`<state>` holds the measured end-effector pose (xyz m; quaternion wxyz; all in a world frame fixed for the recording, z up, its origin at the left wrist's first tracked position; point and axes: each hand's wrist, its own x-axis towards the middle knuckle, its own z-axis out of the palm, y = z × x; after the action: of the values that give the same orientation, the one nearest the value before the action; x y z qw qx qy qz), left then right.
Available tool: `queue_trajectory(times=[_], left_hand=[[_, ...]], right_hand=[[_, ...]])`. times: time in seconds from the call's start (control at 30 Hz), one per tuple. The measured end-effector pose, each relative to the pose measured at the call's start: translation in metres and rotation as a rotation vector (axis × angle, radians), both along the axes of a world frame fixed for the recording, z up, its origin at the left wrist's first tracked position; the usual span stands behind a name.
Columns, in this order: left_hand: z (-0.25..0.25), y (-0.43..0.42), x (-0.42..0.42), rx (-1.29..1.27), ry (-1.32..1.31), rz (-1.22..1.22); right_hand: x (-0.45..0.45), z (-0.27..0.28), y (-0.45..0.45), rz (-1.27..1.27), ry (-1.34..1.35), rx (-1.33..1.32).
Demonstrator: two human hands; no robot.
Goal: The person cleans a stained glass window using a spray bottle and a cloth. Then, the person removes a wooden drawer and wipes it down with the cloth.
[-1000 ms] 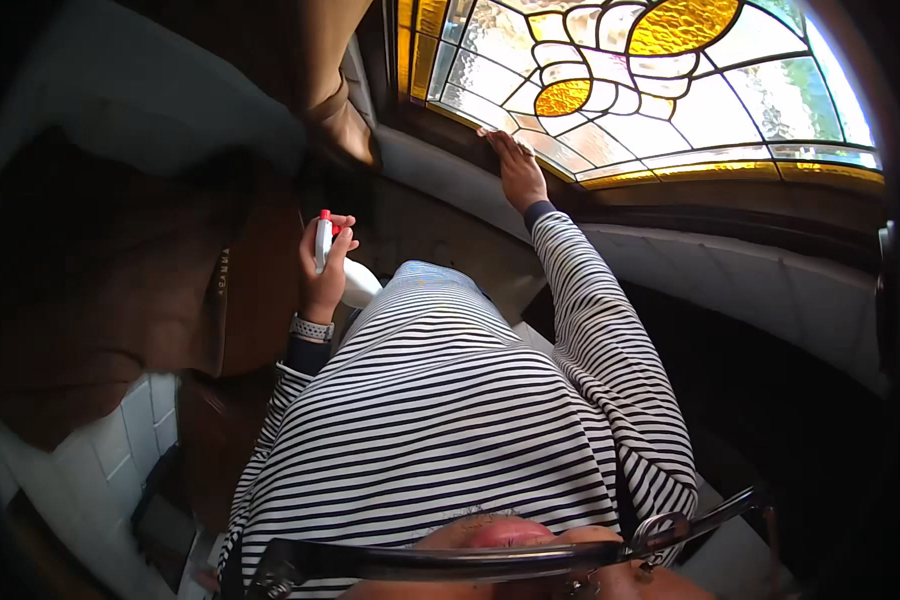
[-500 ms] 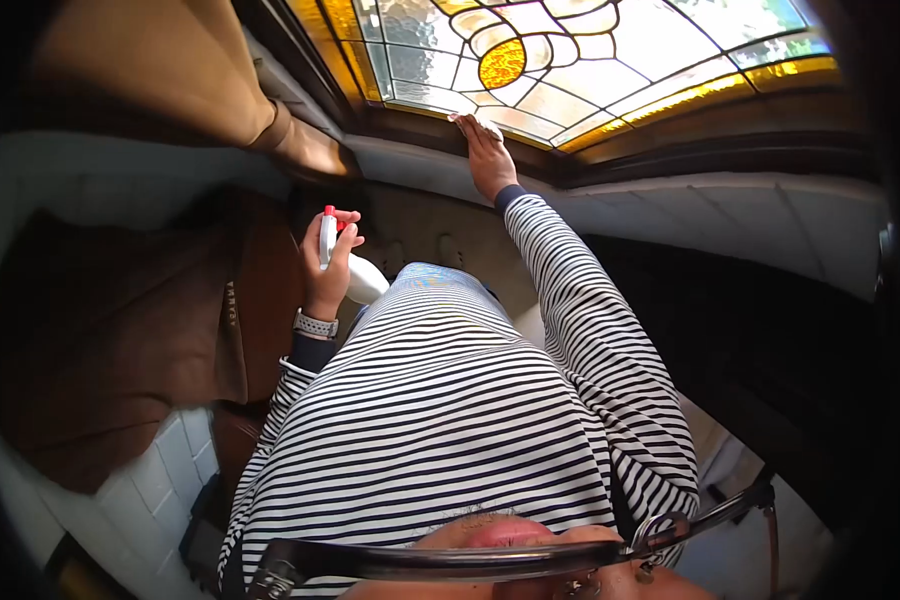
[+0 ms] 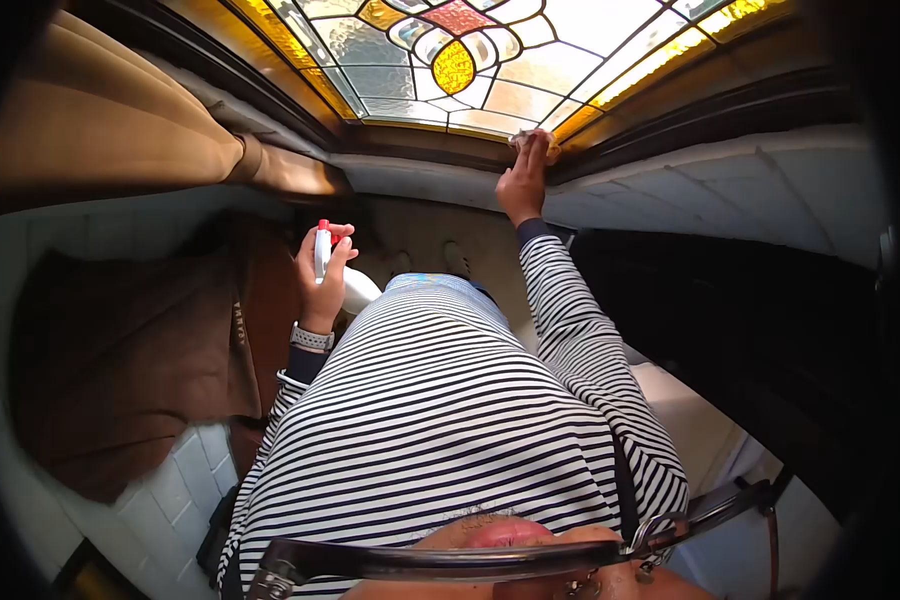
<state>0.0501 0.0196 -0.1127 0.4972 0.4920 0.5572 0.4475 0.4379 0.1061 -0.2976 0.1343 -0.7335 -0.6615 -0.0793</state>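
A white spray bottle [image 3: 361, 292] with a red nozzle is held in my left hand [image 3: 320, 290], low in front of my body, fingers around its neck and trigger. My right hand [image 3: 522, 186] reaches forward to the stained-glass window [image 3: 545, 72]. Under its fingertips a crumpled pale wiping cloth [image 3: 517, 140] touches the lower right corner of the glass, beside the yellow border. Most of the cloth is hidden behind my fingers.
A tan curtain [image 3: 140, 110] hangs at the left, gathered by a tieback. Below it a brown cloth [image 3: 120, 370] is draped over something. A dark, bulky object [image 3: 710, 310] stands at my right. The dark window frame [image 3: 670, 135] borders the glass.
My right hand has slid to the right along the bottom of the window with the cloth, into the corner. My left hand still holds the spray bottle. The view has shifted slightly.
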Motion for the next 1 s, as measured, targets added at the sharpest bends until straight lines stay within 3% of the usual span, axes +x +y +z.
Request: queue_trajectory(times=[0.1,0.2,0.3,0.33,0.43,0.47,0.6,0.7,0.77,0.83,0.9,1.0], left_hand=[[0.008,0.001,0.007,0.005,0.000,-0.004],[0.011,0.002,0.011,0.012,0.017,-0.019],[0.012,0.002,0.011,0.019,0.021,-0.013],[0.012,0.002,0.009,0.028,0.027,-0.015],[0.015,0.000,0.006,0.048,0.040,-0.021],[0.016,-0.001,0.006,0.048,0.034,-0.004],[0.012,-0.005,-0.001,0.057,0.033,0.046],[0.010,-0.009,-0.007,0.049,0.026,0.068],[0.008,-0.010,-0.007,0.044,0.030,0.075],[0.007,-0.011,-0.009,0.038,0.021,0.075],[0.006,-0.013,-0.010,0.037,0.007,0.083],[0.000,-0.013,-0.011,0.046,-0.028,0.112]], right_hand=[[-0.018,0.002,0.001,-0.043,0.503,0.173],[-0.038,0.001,0.016,-0.136,0.771,0.239],[-0.057,-0.008,0.037,-0.241,0.939,0.436],[-0.059,-0.011,0.049,-0.282,0.812,0.578],[-0.045,-0.059,0.083,-0.441,1.725,0.439],[-0.042,-0.074,0.093,-0.506,1.667,0.537],[-0.048,-0.066,0.109,-0.300,2.367,0.604],[-0.073,-0.059,0.131,-0.590,2.503,0.412],[-0.086,-0.072,0.151,-0.481,2.539,0.123],[-0.085,-0.080,0.154,-0.562,2.450,0.128],[-0.053,-0.092,0.144,-0.261,2.520,-0.114],[-0.019,-0.068,0.112,-0.563,2.434,0.446]])
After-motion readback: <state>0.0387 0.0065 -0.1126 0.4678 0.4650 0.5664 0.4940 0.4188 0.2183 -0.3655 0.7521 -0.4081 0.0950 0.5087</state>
